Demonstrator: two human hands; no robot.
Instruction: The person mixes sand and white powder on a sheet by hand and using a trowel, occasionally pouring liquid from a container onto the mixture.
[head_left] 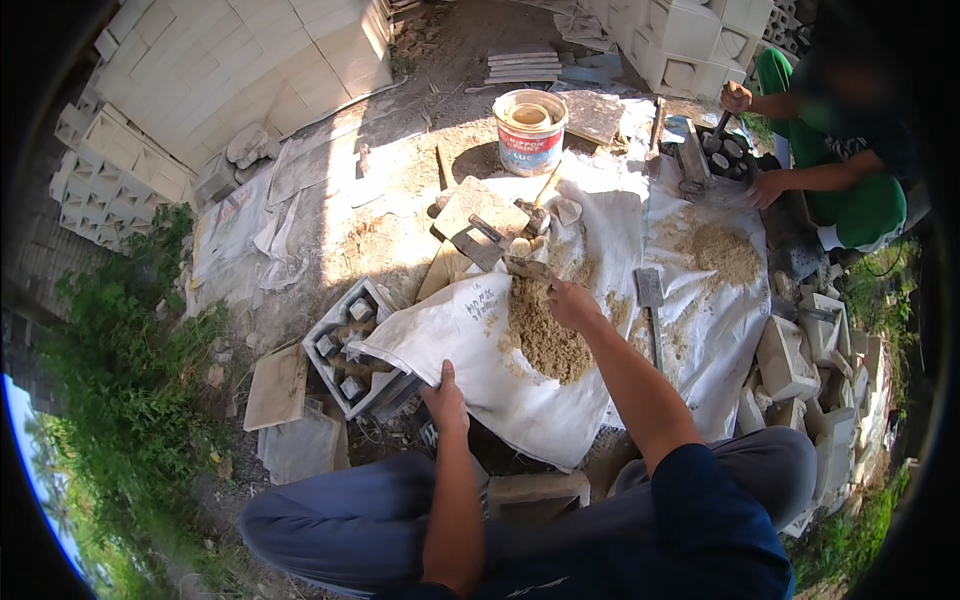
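My right hand [575, 305] is closed round a trowel [530, 268], its blade over the far edge of a pile of damp sand-coloured mix [548, 335]. Beneath the pile lies a white woven sack [440, 330], spread on the ground. At the sack's near left edge, my left hand [446, 402] grips the cloth with its thumb up; its other fingers are mostly hidden. Just left of that hand, a grey mould [325, 345] with raised square blocks inside sits tilted, partly covered by the sack. A flat float with a handle [478, 242] rests beyond the pile.
A paint bucket [530, 135] stands at the far side. On the right, a co-worker [840, 190] handles another mould [725, 150]. A long-handled tool [652, 310] lies on the sheet. Concrete blocks [800, 360] are heaped at right; flat slabs [290, 400] lie left.
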